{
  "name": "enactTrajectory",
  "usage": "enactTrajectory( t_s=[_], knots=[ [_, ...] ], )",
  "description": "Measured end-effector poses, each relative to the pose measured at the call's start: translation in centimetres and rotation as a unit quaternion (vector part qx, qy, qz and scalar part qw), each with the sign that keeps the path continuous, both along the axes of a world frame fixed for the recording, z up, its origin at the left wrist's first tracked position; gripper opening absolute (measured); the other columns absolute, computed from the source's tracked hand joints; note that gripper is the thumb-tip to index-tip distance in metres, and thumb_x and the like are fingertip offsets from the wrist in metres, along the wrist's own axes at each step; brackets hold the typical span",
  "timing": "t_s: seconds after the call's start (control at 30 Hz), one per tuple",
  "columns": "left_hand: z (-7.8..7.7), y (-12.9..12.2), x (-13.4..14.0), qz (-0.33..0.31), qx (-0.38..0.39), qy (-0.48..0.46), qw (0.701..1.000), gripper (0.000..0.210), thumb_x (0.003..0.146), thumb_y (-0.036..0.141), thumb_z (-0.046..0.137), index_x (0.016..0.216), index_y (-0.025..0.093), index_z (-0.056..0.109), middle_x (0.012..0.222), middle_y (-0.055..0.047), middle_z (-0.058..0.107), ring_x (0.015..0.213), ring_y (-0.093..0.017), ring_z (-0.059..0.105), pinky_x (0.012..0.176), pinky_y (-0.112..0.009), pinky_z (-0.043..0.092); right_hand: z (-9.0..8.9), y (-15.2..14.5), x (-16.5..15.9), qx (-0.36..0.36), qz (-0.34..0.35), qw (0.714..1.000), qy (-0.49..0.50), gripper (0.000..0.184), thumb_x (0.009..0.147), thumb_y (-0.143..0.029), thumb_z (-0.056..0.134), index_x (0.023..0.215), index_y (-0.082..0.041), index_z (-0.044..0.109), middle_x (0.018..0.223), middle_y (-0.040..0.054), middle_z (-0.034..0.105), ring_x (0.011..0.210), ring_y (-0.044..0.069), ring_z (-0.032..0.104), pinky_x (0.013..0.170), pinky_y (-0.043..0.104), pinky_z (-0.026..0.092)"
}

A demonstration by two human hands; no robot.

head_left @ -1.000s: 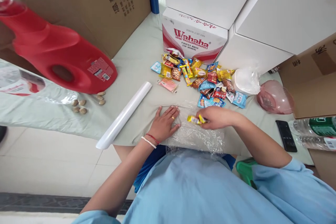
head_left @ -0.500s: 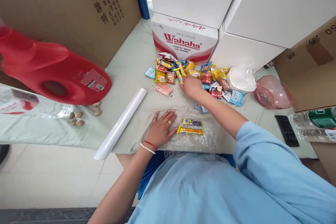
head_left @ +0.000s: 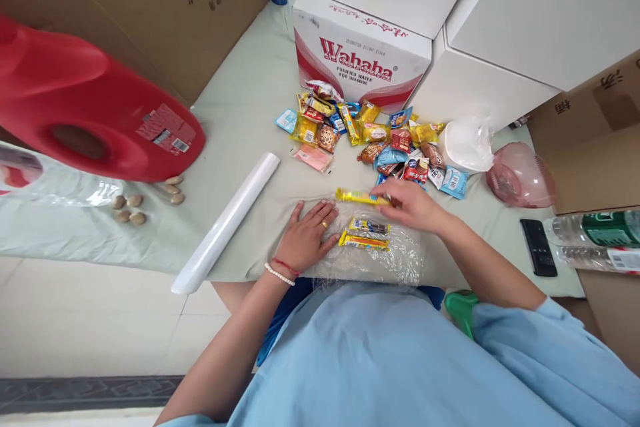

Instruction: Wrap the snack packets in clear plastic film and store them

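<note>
My left hand [head_left: 309, 238] lies flat with fingers spread, pressing the left edge of a clear plastic film [head_left: 407, 257] on the table. In my right hand [head_left: 413, 205] is a thin yellow snack packet [head_left: 357, 197], pinched at its right end and held above the film's far part. Two more slim packets rest on the film below it: a yellow one with a dark see-through section [head_left: 370, 226] and a yellow-orange one [head_left: 365, 241]. Behind my hands spreads a pile of small wrapped snacks [head_left: 387, 140], with a pink packet [head_left: 313, 157] at its near left.
A white roll [head_left: 227, 220] lies left of my left hand. Farther left are a red jug [head_left: 100, 107] and several walnut-like brown objects [head_left: 135, 201]. A Wahaba-style water carton [head_left: 360, 57] stands behind the snacks. On the right are a white bowl [head_left: 463, 147], pink bowl [head_left: 520, 177], phone [head_left: 538, 247] and bottles [head_left: 595, 229].
My right hand has come from the snack pile toward me, bringing a yellow packet over the film. My left hand stays flat at the film's left side.
</note>
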State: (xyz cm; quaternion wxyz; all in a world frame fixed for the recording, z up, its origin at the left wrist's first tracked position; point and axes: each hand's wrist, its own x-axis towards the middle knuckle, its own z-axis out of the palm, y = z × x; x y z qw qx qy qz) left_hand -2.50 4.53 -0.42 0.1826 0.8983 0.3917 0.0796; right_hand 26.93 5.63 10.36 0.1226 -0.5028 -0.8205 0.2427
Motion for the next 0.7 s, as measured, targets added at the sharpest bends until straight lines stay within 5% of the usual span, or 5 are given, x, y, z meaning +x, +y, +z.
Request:
enactTrajectory(
  t_s=[0.23, 0.4, 0.53, 0.63, 0.7],
  knots=[
    [-0.9, 0.4, -0.2, 0.001, -0.001, -0.012, 1.0, 0.06, 0.103, 0.047, 0.048, 0.159, 0.025, 0.045, 0.167, -0.012, 0.043, 0.157, -0.031, 0.038, 0.131, -0.064, 0.014, -4.9, -7.2, -0.9, -0.079, -0.007, 0.992, -0.095, 0.037, 0.104, -0.031, 0.055, 0.139, -0.022, 0.064, 0.129, 0.0124, 0.067, 0.105, 0.023, 0.069, 0.084, 0.032, 0.054],
    [1.2, -0.4, -2.8, 0.021, 0.044, -0.09, 0.995, 0.056, 0.1, 0.037, 0.05, 0.154, 0.024, 0.048, 0.168, -0.012, 0.042, 0.161, -0.03, 0.029, 0.129, -0.06, 0.028, -3.4, -9.4, 1.7, -0.032, -0.008, 0.999, -0.029, 0.035, 0.106, -0.037, 0.052, 0.135, -0.023, 0.067, 0.13, 0.0138, 0.067, 0.109, 0.024, 0.067, 0.087, 0.035, 0.057],
    [3.1, -3.4, -5.0, -0.103, 0.068, -0.105, 0.987, 0.055, 0.091, 0.013, 0.048, 0.142, 0.03, 0.057, 0.167, -0.005, 0.045, 0.162, -0.027, 0.028, 0.133, -0.062, 0.019, -3.0, -14.0, 5.2, -0.07, 0.092, 0.993, 0.017, 0.038, 0.099, -0.031, 0.064, 0.136, -0.023, 0.066, 0.131, 0.0139, 0.066, 0.121, 0.026, 0.061, 0.101, 0.042, 0.054],
    [2.2, -5.5, -5.4, -0.189, 0.037, -0.052, 0.98, 0.047, 0.094, 0.009, 0.047, 0.133, 0.03, 0.064, 0.165, -0.006, 0.049, 0.158, -0.025, 0.037, 0.133, -0.059, 0.022, -5.1, -17.1, 6.2, -0.068, 0.09, 0.994, -0.007, 0.046, 0.095, -0.024, 0.066, 0.141, -0.026, 0.063, 0.146, 0.0139, 0.061, 0.137, 0.03, 0.052, 0.112, 0.051, 0.048],
    [1.1, -6.1, -5.4, -0.179, 0.027, -0.048, 0.982, 0.034, 0.1, 0.015, 0.049, 0.123, 0.029, 0.07, 0.156, -0.006, 0.058, 0.152, -0.025, 0.046, 0.13, -0.058, 0.028, -6.7, -18.1, 6.3, -0.041, 0.063, 0.997, -0.008, 0.035, 0.099, -0.02, 0.058, 0.131, -0.025, 0.069, 0.143, 0.0135, 0.064, 0.137, 0.03, 0.053, 0.111, 0.054, 0.047]
  ],
)
